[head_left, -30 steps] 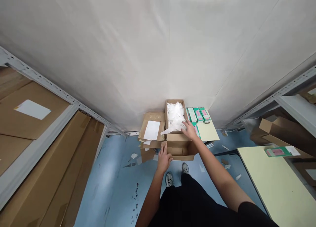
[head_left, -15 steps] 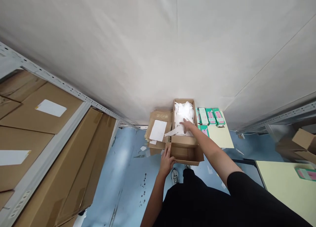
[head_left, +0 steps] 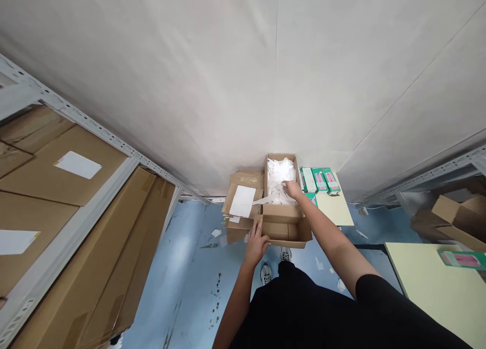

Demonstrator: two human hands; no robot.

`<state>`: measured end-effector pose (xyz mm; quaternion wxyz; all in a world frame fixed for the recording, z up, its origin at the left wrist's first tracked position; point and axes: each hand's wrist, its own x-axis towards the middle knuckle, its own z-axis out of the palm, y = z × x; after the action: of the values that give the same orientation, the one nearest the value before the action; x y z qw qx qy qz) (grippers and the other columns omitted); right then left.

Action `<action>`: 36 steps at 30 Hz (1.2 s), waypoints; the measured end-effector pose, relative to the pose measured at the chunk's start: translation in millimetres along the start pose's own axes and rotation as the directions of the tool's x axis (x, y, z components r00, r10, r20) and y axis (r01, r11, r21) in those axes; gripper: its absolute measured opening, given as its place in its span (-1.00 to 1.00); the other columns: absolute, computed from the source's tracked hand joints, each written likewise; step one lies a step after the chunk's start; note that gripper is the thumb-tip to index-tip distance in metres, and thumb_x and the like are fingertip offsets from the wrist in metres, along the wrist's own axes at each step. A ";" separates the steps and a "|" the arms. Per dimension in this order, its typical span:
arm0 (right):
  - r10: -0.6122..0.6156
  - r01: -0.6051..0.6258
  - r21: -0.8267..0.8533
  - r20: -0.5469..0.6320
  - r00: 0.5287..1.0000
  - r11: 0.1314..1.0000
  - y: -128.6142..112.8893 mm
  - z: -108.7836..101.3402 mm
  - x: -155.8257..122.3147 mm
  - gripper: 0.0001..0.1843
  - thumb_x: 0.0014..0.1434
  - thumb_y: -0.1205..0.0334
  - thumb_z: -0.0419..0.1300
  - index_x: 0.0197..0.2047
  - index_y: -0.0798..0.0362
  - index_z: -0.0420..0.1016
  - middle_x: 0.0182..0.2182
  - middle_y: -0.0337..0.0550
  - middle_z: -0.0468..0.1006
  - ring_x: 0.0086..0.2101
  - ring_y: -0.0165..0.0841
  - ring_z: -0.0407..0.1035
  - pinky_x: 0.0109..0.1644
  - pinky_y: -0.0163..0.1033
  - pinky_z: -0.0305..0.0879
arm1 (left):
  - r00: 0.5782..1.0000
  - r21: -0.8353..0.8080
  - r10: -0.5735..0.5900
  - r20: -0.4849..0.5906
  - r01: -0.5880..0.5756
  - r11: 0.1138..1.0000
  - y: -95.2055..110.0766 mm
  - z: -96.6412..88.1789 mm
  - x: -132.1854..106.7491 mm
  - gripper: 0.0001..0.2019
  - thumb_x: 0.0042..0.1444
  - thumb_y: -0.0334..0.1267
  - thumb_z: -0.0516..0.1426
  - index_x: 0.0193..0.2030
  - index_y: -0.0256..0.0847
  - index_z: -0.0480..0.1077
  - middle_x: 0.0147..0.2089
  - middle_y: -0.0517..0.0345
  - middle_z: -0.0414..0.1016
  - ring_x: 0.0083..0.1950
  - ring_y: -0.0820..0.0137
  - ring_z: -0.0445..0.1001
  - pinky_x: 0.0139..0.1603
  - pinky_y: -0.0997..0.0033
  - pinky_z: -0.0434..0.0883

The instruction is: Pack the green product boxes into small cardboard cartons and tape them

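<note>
An open cardboard box (head_left: pixel 283 231) stands on the floor against the white wall, filled with white packets (head_left: pixel 280 177). My right hand (head_left: pixel 293 189) reaches into it and rests on the white packets, fingers curled among them; whether it grips one is unclear. My left hand (head_left: pixel 256 242) is at the box's near left corner, fingers spread against the flap. A flattened carton with a white label (head_left: pixel 243 201) lies just left of the box.
Green and pink boxes (head_left: pixel 319 179) lie on a pale yellow table (head_left: pixel 336 209) right of the box. Another yellow table (head_left: pixel 436 283) carries one green box (head_left: pixel 461 259). Metal shelving with large cartons (head_left: pixel 68 197) stands left; more shelving (head_left: pixel 448 187) right. Paper scraps litter the blue floor (head_left: pixel 190 268).
My right hand has shifted slightly right and deeper among the white packets. The view has swung a little, and my left hand stays at the box corner.
</note>
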<state>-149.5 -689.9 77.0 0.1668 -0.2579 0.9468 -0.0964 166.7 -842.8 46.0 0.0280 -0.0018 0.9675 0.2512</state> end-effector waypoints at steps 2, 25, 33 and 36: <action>0.026 -0.018 0.068 -0.119 0.993 0.998 -2.0 -11.0 -16.8 -0.56 0.40 0.30 0.10 0.28 0.08 0.55 0.07 0.10 0.69 0.05 -0.15 0.57 0.14 -0.22 0.40 | 1.000 -0.017 -0.010 0.003 0.010 1.000 3.1 -3.9 -5.7 -0.94 0.22 -0.28 0.28 -0.20 -0.10 0.62 0.68 0.20 -0.17 0.66 -0.07 -0.17 0.48 -0.25 0.21; 0.124 -0.026 0.326 -0.286 0.950 0.945 32.6 31.9 -324.7 -0.28 0.26 0.18 0.32 0.46 -0.08 0.34 0.44 0.03 0.31 0.41 -0.05 0.21 0.48 0.08 0.20 | 0.975 -0.070 0.221 -0.002 -0.221 0.973 91.1 35.4 -5.4 -0.92 0.24 -0.25 0.30 -0.14 -0.09 0.63 0.69 0.20 -0.21 0.64 -0.16 -0.11 0.48 -0.32 0.21; 0.365 -0.147 0.429 -0.487 0.793 0.891 157.8 21.4 -451.1 -0.35 0.28 0.22 0.27 0.43 -0.08 0.38 0.45 0.06 0.29 0.42 -0.05 0.19 0.50 0.17 0.15 | 0.895 -0.004 0.444 0.054 -0.444 0.896 234.5 111.8 29.0 -0.96 0.19 -0.28 0.33 -0.22 -0.08 0.64 0.67 0.18 -0.10 0.60 -0.22 0.02 0.40 -0.32 0.33; 0.496 -0.244 0.476 -0.527 0.690 0.845 214.1 30.0 -520.3 -0.26 0.24 0.19 0.32 0.46 -0.09 0.33 0.50 0.06 0.19 0.47 0.02 0.07 0.53 0.24 0.05 | 0.832 0.003 0.538 0.138 -0.543 0.840 310.9 151.1 31.4 -0.93 0.17 -0.28 0.34 -0.20 -0.06 0.65 0.66 0.17 -0.05 0.59 -0.20 0.07 0.37 -0.30 0.36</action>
<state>185.9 -240.3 130.1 -0.0997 0.0264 0.9428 -0.3171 137.9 -497.3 63.5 0.0197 0.2887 0.9297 0.2278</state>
